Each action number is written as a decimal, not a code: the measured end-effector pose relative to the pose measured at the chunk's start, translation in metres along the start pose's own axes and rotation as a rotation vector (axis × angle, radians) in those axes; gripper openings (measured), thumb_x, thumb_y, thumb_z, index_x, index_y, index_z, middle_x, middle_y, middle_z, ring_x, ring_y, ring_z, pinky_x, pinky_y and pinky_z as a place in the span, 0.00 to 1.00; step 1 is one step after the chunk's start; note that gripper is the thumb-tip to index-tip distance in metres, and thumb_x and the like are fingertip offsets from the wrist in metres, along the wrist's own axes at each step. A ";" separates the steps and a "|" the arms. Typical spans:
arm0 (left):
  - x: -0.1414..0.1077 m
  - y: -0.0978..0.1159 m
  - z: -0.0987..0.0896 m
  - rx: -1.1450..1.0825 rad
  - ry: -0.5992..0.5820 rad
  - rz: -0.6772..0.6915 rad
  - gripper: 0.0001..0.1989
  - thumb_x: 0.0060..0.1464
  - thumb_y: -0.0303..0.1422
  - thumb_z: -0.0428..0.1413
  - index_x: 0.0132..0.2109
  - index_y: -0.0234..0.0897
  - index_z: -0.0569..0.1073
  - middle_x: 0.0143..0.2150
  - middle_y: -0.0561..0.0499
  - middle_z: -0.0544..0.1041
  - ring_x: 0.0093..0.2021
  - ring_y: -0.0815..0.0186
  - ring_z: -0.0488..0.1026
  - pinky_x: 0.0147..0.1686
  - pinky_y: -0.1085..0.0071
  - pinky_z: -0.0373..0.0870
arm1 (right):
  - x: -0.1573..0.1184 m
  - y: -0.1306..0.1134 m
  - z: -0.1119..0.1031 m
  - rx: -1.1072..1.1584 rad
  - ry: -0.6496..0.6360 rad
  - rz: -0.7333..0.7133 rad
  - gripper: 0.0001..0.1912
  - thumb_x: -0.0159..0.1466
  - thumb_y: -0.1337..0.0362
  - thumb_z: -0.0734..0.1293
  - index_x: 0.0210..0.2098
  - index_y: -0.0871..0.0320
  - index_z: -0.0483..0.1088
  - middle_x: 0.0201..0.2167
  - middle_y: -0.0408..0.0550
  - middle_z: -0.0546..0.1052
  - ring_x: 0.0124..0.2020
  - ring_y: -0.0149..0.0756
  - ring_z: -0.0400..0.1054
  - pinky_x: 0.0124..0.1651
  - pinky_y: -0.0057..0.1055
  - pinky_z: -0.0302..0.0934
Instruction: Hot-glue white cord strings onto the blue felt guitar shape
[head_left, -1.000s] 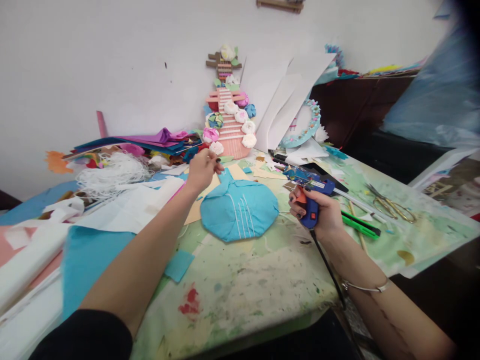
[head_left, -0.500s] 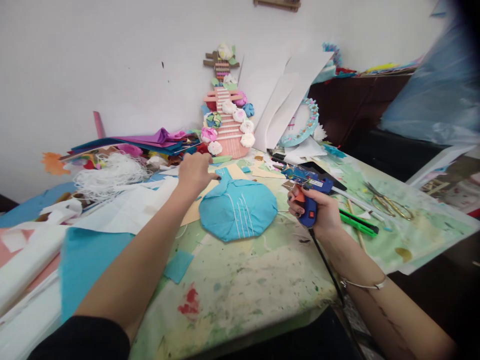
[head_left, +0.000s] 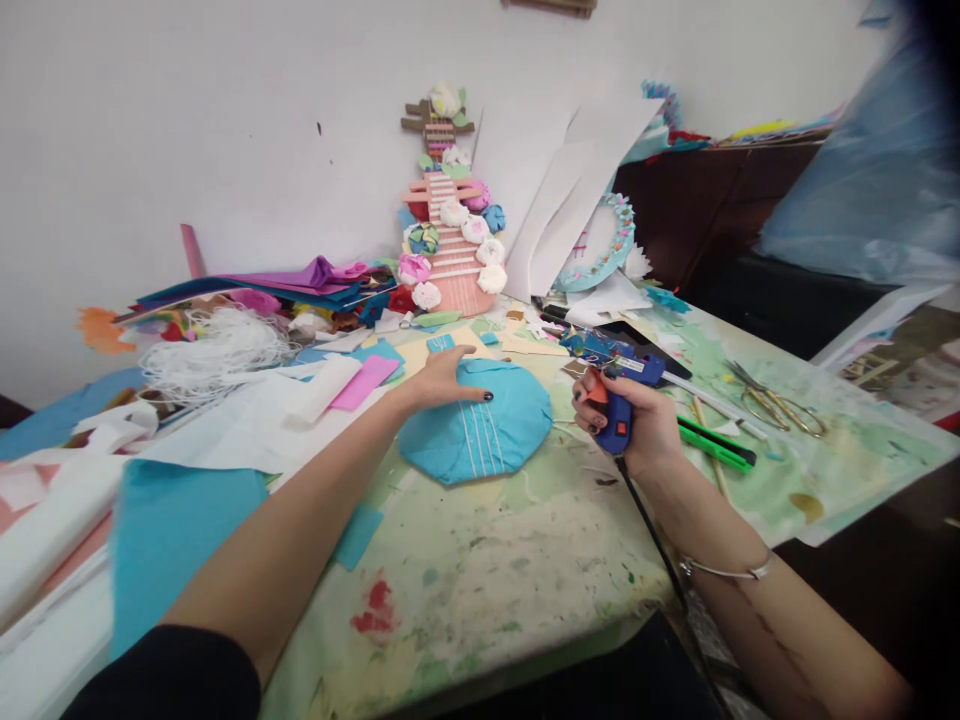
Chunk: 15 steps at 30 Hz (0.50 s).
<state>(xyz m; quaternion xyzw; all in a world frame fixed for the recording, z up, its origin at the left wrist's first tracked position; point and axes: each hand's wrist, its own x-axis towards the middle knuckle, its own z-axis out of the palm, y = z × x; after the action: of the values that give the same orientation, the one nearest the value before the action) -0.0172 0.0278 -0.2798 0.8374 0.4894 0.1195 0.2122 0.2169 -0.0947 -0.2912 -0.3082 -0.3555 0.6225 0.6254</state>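
A blue paper-covered shape (head_left: 517,415) with a rounded body and several white strings down its front lies flat on the table. Over its upper left part is my left hand (head_left: 442,380), thumb spread away from the fingers and nothing visibly held; whether it touches the paper I cannot tell. The shape's narrow neck (head_left: 440,343) shows just beyond the fingers. To the right, my right hand (head_left: 637,415) grips a blue hot glue gun (head_left: 619,425) with an orange trigger, its nozzle pointing away to the upper left and its cord hanging down towards me.
A pink flower-covered guitar-like model (head_left: 457,260) leans on the wall. White string (head_left: 217,350) and coloured papers are heaped at left, with a blue sheet (head_left: 172,540) nearer. A green cutter (head_left: 716,443) and gold-handled scissors (head_left: 780,400) lie at right on the stained table (head_left: 495,560).
My left hand has drawn back towards me and to the right, from beyond the neck to over the blue shape's body. The right hand with the glue gun has barely moved.
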 end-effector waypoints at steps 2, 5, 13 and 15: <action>0.001 -0.001 0.001 -0.013 -0.008 -0.019 0.47 0.40 0.52 0.60 0.64 0.37 0.57 0.67 0.41 0.59 0.66 0.49 0.56 0.64 0.57 0.53 | 0.000 0.000 0.000 -0.001 -0.001 0.002 0.06 0.52 0.62 0.66 0.24 0.59 0.68 0.26 0.45 0.68 0.16 0.23 0.51 0.21 0.26 0.51; 0.000 -0.001 0.002 -0.034 -0.014 -0.032 0.46 0.39 0.52 0.60 0.63 0.37 0.59 0.66 0.42 0.60 0.65 0.50 0.57 0.64 0.58 0.54 | 0.000 0.000 0.000 0.006 -0.002 -0.002 0.06 0.52 0.62 0.67 0.24 0.59 0.68 0.26 0.45 0.68 0.16 0.23 0.51 0.21 0.25 0.51; -0.001 -0.004 0.004 -0.093 0.002 -0.036 0.42 0.39 0.51 0.61 0.61 0.40 0.63 0.64 0.43 0.63 0.64 0.50 0.59 0.62 0.57 0.56 | 0.000 0.002 0.003 -0.121 0.050 0.047 0.06 0.49 0.63 0.68 0.22 0.61 0.70 0.22 0.45 0.71 0.15 0.24 0.54 0.19 0.26 0.50; 0.000 -0.006 0.005 -0.105 0.005 -0.029 0.41 0.39 0.50 0.61 0.60 0.40 0.64 0.64 0.43 0.64 0.64 0.50 0.60 0.62 0.57 0.57 | 0.001 0.004 0.003 -0.268 0.070 0.147 0.06 0.47 0.63 0.69 0.20 0.61 0.71 0.19 0.46 0.72 0.14 0.25 0.56 0.17 0.26 0.49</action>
<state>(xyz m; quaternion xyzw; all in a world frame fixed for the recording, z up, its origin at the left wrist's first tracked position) -0.0203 0.0294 -0.2869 0.8177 0.4949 0.1441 0.2564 0.2123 -0.0940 -0.2932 -0.4354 -0.3898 0.6025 0.5436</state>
